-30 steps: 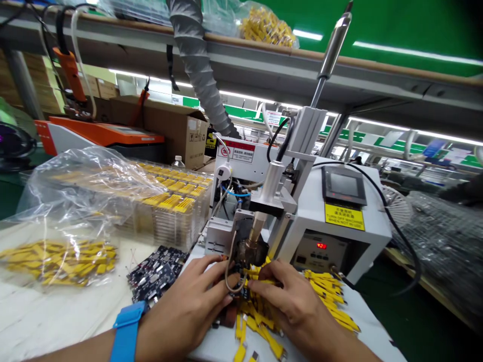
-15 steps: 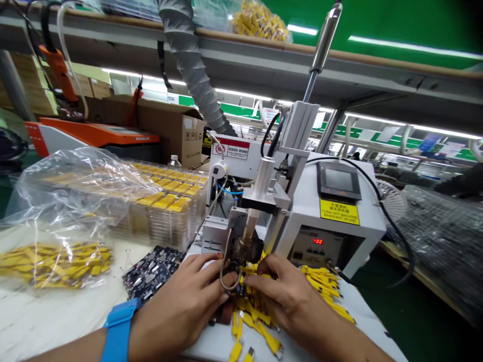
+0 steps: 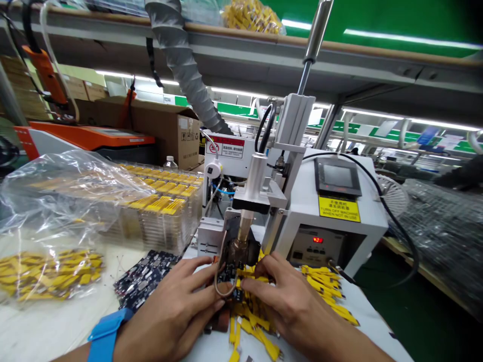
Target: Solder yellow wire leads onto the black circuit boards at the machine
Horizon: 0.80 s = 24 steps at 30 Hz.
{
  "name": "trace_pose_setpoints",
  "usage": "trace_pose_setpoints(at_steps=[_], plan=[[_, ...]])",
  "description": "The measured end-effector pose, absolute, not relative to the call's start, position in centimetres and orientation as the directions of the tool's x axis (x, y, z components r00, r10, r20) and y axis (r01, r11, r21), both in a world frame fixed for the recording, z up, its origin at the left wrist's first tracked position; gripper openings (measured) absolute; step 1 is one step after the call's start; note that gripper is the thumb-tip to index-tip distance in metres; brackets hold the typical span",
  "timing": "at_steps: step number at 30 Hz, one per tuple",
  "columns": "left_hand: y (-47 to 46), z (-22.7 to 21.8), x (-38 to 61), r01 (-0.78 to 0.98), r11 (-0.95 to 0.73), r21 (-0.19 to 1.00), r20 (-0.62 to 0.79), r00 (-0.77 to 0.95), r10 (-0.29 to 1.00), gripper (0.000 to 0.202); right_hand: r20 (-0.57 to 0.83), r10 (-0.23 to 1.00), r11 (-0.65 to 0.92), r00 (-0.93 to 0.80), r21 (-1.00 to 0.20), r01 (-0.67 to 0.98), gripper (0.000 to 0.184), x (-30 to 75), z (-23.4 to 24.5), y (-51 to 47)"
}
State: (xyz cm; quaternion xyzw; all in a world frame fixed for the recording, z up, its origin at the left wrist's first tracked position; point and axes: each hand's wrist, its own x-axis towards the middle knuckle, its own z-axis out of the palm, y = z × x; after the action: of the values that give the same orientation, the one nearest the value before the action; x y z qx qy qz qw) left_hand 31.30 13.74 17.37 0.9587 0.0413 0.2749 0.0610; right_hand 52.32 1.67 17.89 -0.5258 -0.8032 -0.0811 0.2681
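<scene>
Below the machine's dark nozzle head (image 3: 241, 249), my left hand (image 3: 177, 304) has its fingers at a small black circuit board (image 3: 227, 274), steadying its left and near edges. A thin curved tube loops down from the head in front of those fingertips. My right hand (image 3: 289, 291) pinches a short yellow cable (image 3: 246, 272) at the board's right side. The cable's tip and its exact contact with the board are too small to make out. Several yellow cables with metal plugs (image 3: 260, 334) lie beneath and in front of my right hand.
Left of my left hand lies a pile of black circuit boards (image 3: 141, 279). Beyond it are a clear bag of yellow cables (image 3: 56, 271) and stacked clear trays (image 3: 162, 226). The white control unit (image 3: 343, 221) stands at right, with more yellow cables (image 3: 328, 289) before it.
The view has shifted slightly, carrying most things leftward. The circuit board beneath the nozzle shows more plainly now, with the yellow cable at its side. Both hands keep nearly the same pose.
</scene>
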Motion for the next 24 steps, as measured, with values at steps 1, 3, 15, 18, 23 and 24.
trace_pose_setpoints(at_steps=[1, 3, 15, 18, 23, 24], plan=[[13.6, 17.5, 31.3, 0.063, -0.988, 0.139, 0.511, 0.851, 0.126, 0.037, 0.517, 0.801, 0.434, -0.302, -0.152, 0.888, 0.031, 52.3, 17.9, 1.7], [13.5, 17.6, 31.3, 0.080, -0.987, 0.142, 0.500, 0.855, 0.141, 0.041, 0.525, 0.797, 0.435, -0.299, -0.155, 0.887, 0.031, 52.3, 17.8, 1.7], [14.2, 16.2, 31.1, 0.183, -0.954, 0.236, 0.559, 0.777, 0.288, 0.047, 0.538, 0.800, 0.441, -0.264, -0.230, 0.868, 0.028, 52.3, 17.3, 1.6], [14.3, 16.2, 31.0, 0.189, -0.953, 0.238, 0.552, 0.781, 0.292, 0.047, 0.535, 0.804, 0.443, -0.259, -0.248, 0.862, 0.028, 52.3, 17.2, 1.6], [14.2, 16.3, 30.9, 0.178, -0.951, 0.253, 0.551, 0.782, 0.293, 0.044, 0.537, 0.802, 0.439, -0.262, -0.232, 0.868, 0.027, 52.4, 17.0, 1.6], [14.1, 16.3, 31.0, 0.177, -0.950, 0.259, 0.550, 0.782, 0.295, 0.043, 0.539, 0.800, 0.438, -0.263, -0.227, 0.870, 0.027, 52.4, 17.0, 1.6]])
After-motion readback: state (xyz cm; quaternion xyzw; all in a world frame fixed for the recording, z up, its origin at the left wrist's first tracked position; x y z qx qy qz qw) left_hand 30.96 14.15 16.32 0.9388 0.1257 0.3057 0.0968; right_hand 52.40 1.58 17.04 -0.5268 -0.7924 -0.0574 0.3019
